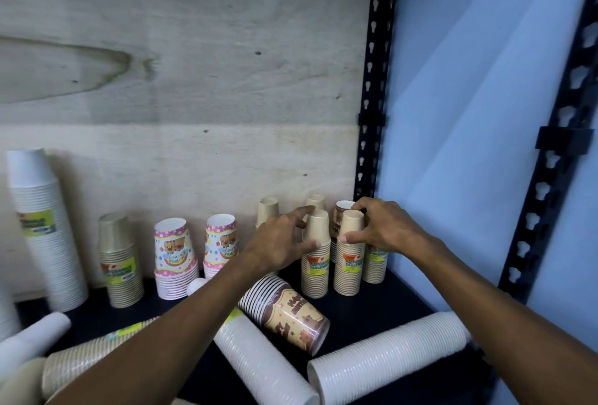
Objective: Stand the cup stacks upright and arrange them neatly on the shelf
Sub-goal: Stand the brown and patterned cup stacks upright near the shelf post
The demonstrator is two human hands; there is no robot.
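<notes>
Several cup stacks stand upside down on the dark shelf point(372, 314). My left hand point(280, 239) grips a beige stack point(315, 262) at the back right, thumb on its front, fingers over its top. My right hand point(382, 226) grips the neighbouring beige stack point(349, 259) with thumb and fingers around the top cup. A brown birthday-print stack point(288, 311) lies on its side in the middle. Two white stacks point(259, 362) point(388, 356) lie flat at the front, and a beige one point(84, 362) lies at the front left.
Upright at the back stand a tall white stack point(45, 230), a beige stack point(121, 259) and two pink patterned stacks point(176, 259) point(220, 243). More beige stacks point(268, 210) stand behind my hands. Black slotted uprights point(372, 81) and a blue wall bound the right side.
</notes>
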